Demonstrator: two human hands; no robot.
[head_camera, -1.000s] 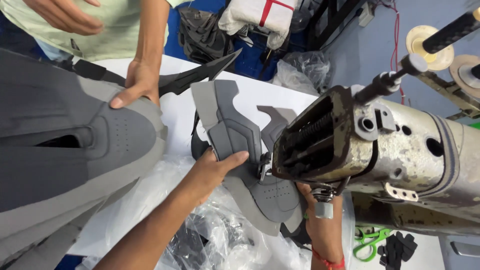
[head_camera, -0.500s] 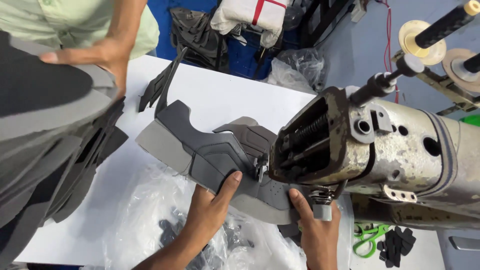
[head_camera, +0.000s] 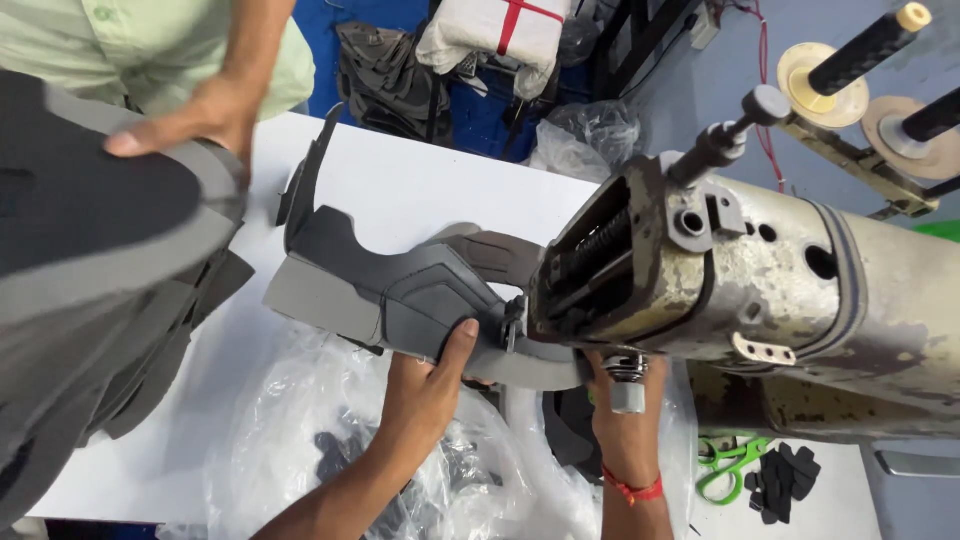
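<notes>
Standing right by the sewing machine (head_camera: 740, 290) here, an old worn one with the paint flaking off its head. The person has a grey shoe upper piece (head_camera: 400, 290) fed in under the machine's needle end, and it sticks out to the left of the machine, lying flat-ish over the white table (head_camera: 400, 190). The left hand (head_camera: 425, 385) grips the near edge of the piece, thumb on top and fingers tucked underneath, so it's closed around the material, my guess is to keep it level and steer it. The right hand (head_camera: 620, 400) is directly under the machine head, pressing up at the piece near the foot; the machine hides most of its fingers, so I can't tell how they're set, only that they're against the material.

Left of the machine, well away from it, a second person's hand (head_camera: 195, 115) rests on a big stack of grey panels (head_camera: 90, 260), holding the pile down, looks like.

Containers: there's a clear plastic bag (head_camera: 300, 440) just below the machine's front, crumpled open on the table, with small dark cut pieces inside. Another clear bag (head_camera: 590, 135) sits behind the machine, contents hard to make out. Below the machine's right side lie green scissors (head_camera: 730, 465) next to little black scraps (head_camera: 785, 480).
</notes>
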